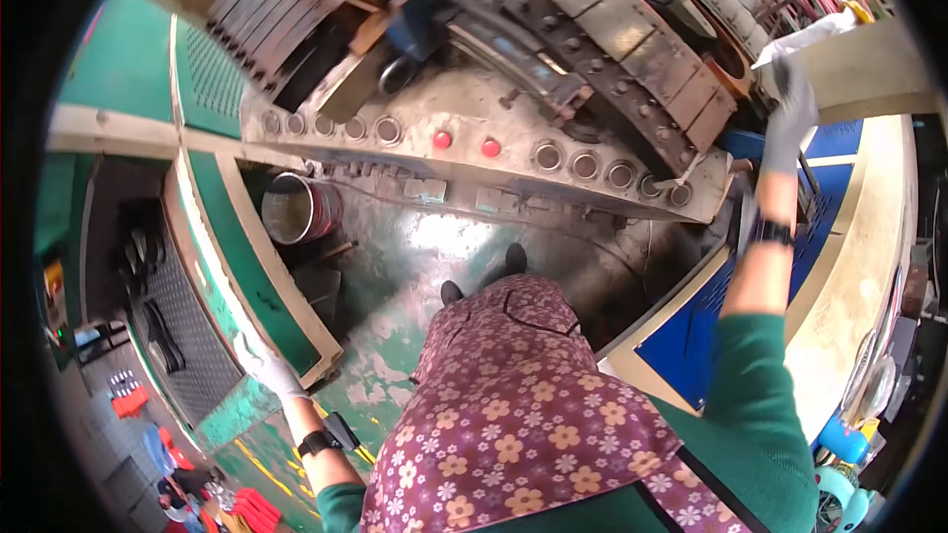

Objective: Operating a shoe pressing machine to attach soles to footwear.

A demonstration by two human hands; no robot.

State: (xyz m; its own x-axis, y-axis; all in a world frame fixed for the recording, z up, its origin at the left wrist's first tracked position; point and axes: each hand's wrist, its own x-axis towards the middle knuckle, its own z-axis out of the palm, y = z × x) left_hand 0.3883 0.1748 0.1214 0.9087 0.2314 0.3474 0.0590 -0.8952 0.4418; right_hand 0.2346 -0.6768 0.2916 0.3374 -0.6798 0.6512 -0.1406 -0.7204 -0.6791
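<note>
flowered apron [513, 405] faced a big worn machine [434, 114], arms spread wide.
the machine's bolted metal blocks sat above a pale front, with a green-sided stand [212, 266] to its left. the gloved right hand [790, 118] was stretched up beside the machine's right end, just by a crumpled white sheet [815, 38]; a hurried pull could have torn the sheet or caught the glove, since hard metal edges stood so near. the sheet looked thin, limp and creased, at the top of a tan board [869, 64]. whether the right fingers gripped it, i could not tell. the gloved left hand [265, 367] was at the stand's pale edge, its fingers loosely extended, apparently grasping nothing.
</note>
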